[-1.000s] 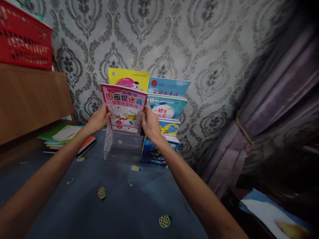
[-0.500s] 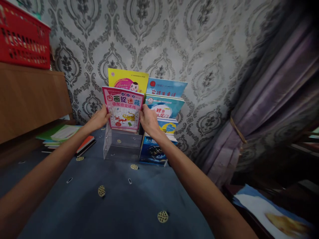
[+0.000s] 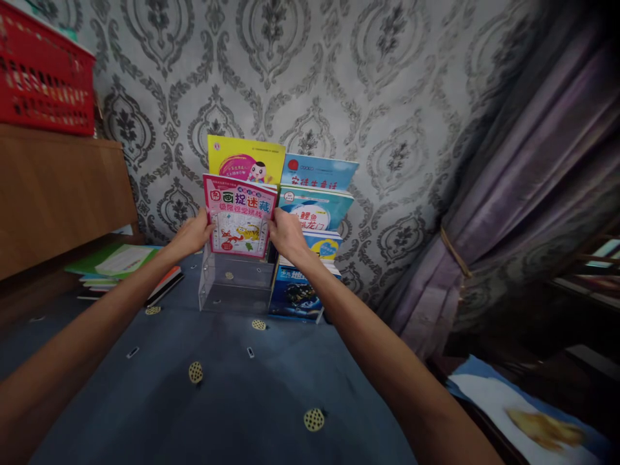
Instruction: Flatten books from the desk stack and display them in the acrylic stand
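A pink picture book [image 3: 238, 223] stands upright at the left side of a clear acrylic book rack [image 3: 232, 296]. My left hand [image 3: 192, 232] grips its left edge, and my right hand [image 3: 287, 234] is closed on its right edge. Behind it rises a yellow book [image 3: 242, 152]. In the right column of the rack stand a light blue book [image 3: 320, 169], a teal book [image 3: 322, 205], a blue-and-yellow book [image 3: 329, 248] partly behind my wrist, and a dark blue book [image 3: 295, 294] in front. The rack's lower left tiers show through the clear plastic.
Several books and papers lie stacked [image 3: 121, 261] at the left, beside a wooden cabinet [image 3: 62, 194] bearing a red basket [image 3: 46, 77]. A patterned blue cloth [image 3: 227, 400] covers the table. To the right hangs a tied purple curtain [image 3: 436, 303]; patterned wallpaper is behind.
The pink book sits slightly lower against the yellow one, showing more of the yellow cover. Both hands keep their hold. The whole view has shifted slightly.
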Demonstrator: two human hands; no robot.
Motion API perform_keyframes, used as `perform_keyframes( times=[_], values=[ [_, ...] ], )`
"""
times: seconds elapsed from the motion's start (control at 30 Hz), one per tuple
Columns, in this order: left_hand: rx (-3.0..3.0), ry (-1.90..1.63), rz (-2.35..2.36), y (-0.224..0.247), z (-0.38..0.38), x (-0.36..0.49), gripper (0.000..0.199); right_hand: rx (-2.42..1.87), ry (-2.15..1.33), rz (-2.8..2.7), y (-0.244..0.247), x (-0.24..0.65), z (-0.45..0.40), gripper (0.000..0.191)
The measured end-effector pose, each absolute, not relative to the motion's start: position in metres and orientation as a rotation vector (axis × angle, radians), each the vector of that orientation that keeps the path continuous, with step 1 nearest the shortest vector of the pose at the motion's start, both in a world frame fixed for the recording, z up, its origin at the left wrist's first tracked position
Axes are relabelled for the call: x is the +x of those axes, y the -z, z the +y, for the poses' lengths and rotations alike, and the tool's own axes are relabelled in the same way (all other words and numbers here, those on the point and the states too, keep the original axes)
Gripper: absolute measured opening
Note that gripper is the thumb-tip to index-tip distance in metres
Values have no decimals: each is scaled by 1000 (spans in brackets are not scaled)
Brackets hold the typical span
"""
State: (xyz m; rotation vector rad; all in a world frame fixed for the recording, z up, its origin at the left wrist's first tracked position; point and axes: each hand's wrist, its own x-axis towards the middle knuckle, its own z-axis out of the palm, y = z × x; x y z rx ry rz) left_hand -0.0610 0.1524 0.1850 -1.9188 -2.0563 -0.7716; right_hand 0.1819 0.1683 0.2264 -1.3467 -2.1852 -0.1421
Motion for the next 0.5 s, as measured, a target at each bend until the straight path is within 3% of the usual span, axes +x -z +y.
perform_keyframes(
  times=[0.5],
  values=[
    [-1902, 727, -2042, -179, 160, -61, 30, -1395, 11, -2191, -235, 181, 167, 25]
  ],
)
